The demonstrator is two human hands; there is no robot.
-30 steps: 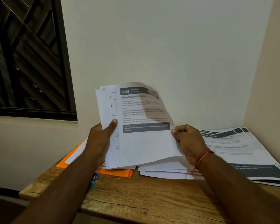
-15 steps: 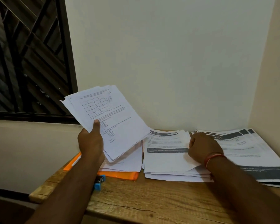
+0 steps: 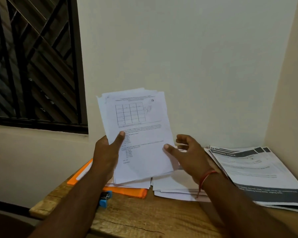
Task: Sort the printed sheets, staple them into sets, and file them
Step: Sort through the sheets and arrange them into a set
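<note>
Sorting under way: left hand (image 3: 108,152) grips sheaf (image 3: 139,134); right hand (image 3: 187,155) slack, fingers spread, thumb touching sheaf's right edge. On counter (image 3: 144,219): middle pile (image 3: 172,188), right pile (image 3: 258,169). Beside folder (image 3: 127,190), stapler (image 3: 105,200) untouched; stapling, filing judged outstanding.

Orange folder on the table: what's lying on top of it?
White sheets lie on the orange folder. Only their bottom edges show, because the stack gripped in the left hand covers the rest, so their print is hidden.
</note>
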